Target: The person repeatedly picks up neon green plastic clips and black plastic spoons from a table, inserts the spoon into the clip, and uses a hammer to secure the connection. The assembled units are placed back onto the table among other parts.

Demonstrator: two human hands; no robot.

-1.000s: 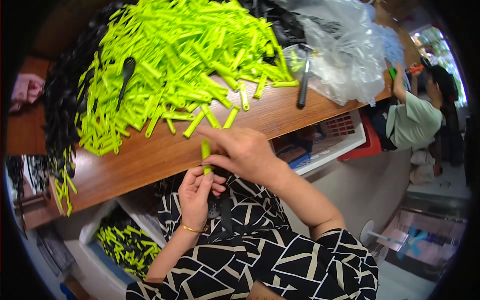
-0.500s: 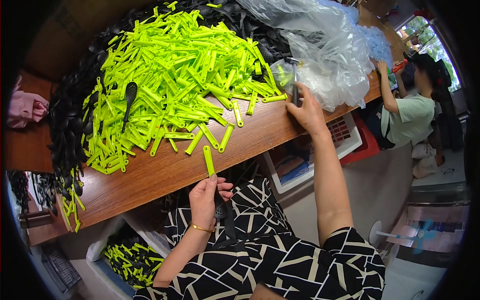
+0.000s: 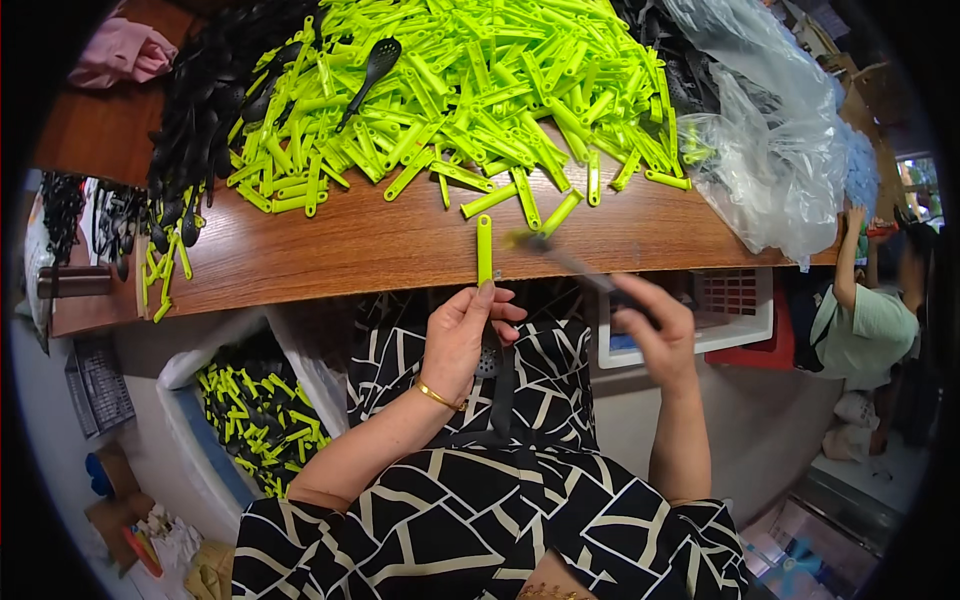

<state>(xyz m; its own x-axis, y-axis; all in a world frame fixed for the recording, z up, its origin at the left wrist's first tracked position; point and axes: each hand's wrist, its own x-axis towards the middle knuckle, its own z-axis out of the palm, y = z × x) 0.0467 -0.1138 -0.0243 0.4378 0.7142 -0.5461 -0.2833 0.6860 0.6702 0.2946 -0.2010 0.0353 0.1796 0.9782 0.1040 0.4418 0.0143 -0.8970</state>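
My left hand (image 3: pixel 455 345) is closed round a slotted spoon (image 3: pixel 484 247); its lime-green handle points up toward the table edge, and its black perforated head shows below the fingers. To the right, my right hand (image 3: pixel 655 340) grips a hammer (image 3: pixel 575 263), which is blurred, its head close to the green handle's upper end but apart from it. Just beyond, on the table, lies a large heap of lime-green handles (image 3: pixel 480 95). One black perforated spoon head (image 3: pixel 376 72) rests on the heap.
A brown wooden table (image 3: pixel 330 255) runs across in front of me. Clear plastic bags (image 3: pixel 770 160) lie at its right end. At lower left stands a bin of green-and-black spoons (image 3: pixel 180 370). A white crate (image 3: pixel 765 330) sits under the table; a person (image 3: pixel 865 320) works far right.
My right hand has brought the hammer from beside the plastic bags to near the spoon handle. My view has shifted, while my left hand keeps the spoon.
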